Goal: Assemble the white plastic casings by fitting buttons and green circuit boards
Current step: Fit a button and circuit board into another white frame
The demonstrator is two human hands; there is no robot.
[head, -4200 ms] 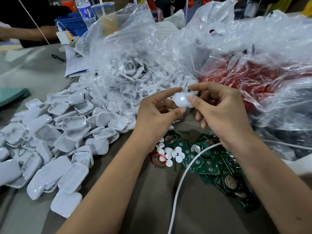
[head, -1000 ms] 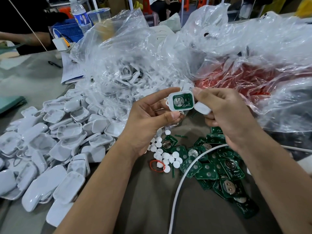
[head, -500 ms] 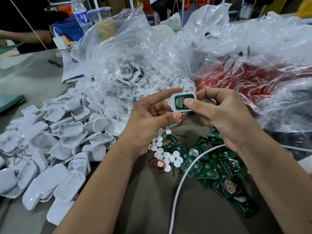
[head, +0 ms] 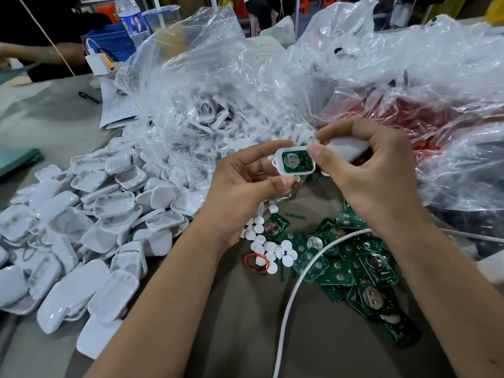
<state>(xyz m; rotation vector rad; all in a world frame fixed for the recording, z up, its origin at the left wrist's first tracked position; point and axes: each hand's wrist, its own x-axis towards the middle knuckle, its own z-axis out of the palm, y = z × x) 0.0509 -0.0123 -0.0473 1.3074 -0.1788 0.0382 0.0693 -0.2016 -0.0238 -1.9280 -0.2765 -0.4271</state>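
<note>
My left hand (head: pixel 245 184) holds a white casing half (head: pixel 296 160) between thumb and fingers; a green circuit board with a round metal cell sits inside it, facing up. My right hand (head: pixel 365 170) is beside it on the right, thumb tip touching the casing's right edge, fingers curled round a second white casing piece (head: pixel 347 148). Below the hands, loose white round buttons (head: pixel 268 245) and a heap of green circuit boards (head: pixel 351 264) lie on the grey table. A large pile of empty white casing halves (head: pixel 90 227) fills the left.
Clear plastic bags (head: pixel 245 85) with more white parts and red items bulk behind the hands. A white cable (head: pixel 293 296) curves across the boards. A red rubber band (head: pixel 256 263) lies by the buttons. Papers, a bottle, a blue crate and another person's arm are far left.
My right hand has drawn its fingertip off the board and now brings the second white piece to the casing's right edge. The left hand keeps holding the casing in place.
</note>
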